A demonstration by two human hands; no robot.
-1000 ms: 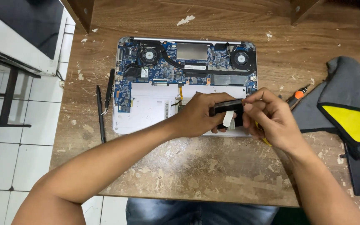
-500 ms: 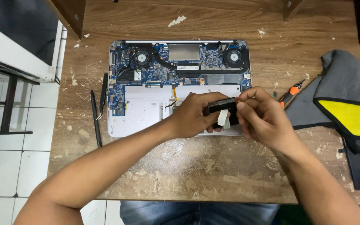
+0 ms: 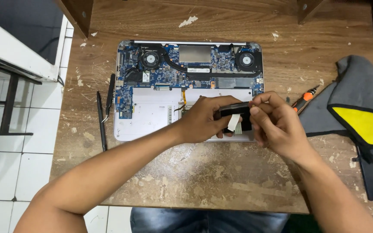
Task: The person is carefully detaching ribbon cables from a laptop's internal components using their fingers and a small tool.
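An opened laptop [image 3: 152, 110] lies bottom-up on the wooden table [image 3: 203, 181], its blue circuit board, two fans and copper heat pipe exposed. Over its lower right part my left hand [image 3: 201, 118] and my right hand [image 3: 273, 123] together hold a small black flat part [image 3: 234, 111] with a white ribbon strip hanging from it. My left hand grips the part's left end; my right hand's fingertips pinch its right end.
Black tweezers [image 3: 110, 97] and a thin black pry tool [image 3: 101, 121] lie left of the laptop. An orange-tipped screwdriver [image 3: 304, 99] rests on the right beside a grey and yellow bag [image 3: 359, 108]. A white cabinet [image 3: 18, 39] stands at the upper left.
The view has shifted slightly. Both hands keep hold of the black part over the laptop's lower right area, with the right fingers now pinching its end a little higher.
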